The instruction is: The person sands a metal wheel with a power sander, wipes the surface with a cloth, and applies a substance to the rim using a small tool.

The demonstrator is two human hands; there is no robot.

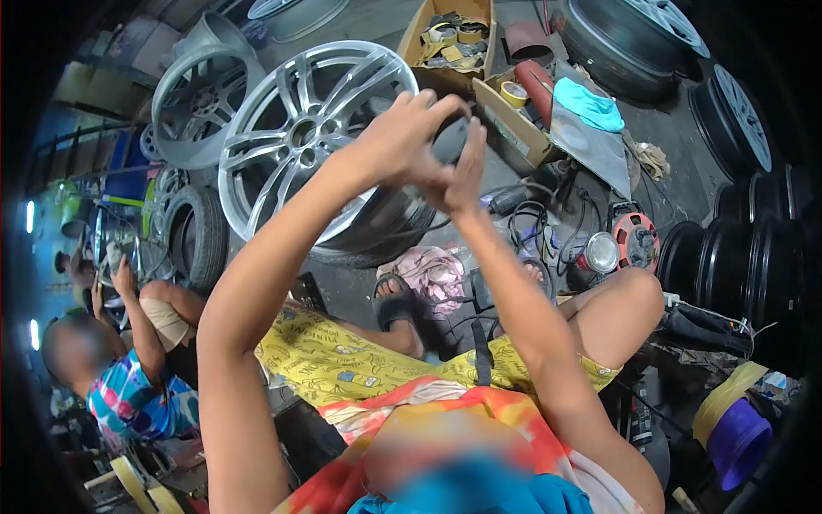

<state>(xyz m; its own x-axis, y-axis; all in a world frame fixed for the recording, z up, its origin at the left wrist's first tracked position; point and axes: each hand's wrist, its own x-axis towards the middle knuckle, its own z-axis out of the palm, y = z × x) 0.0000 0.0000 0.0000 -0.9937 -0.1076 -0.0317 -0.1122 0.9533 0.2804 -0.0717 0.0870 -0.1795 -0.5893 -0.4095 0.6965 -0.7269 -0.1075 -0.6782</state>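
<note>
Both hands are raised in front of the silver alloy wheel (306,131), which leans on a tyre. Between them is a small dark grey flat piece (449,141), possibly sandpaper; its kind is not clear. My left hand (409,137) curls over it from the left, fingers bent round its upper edge. My right hand (465,167) presses against its right side, fingers pointing up and close together. The hands touch or nearly touch at the lower edge of the piece.
Cardboard boxes (505,120) with tape rolls stand beyond the hands. A turquoise cloth (589,104) lies on a grey panel. Dark rims (728,257) stack at right. A power tool (511,199) and cables lie near my feet. Another person (141,385) sits at left.
</note>
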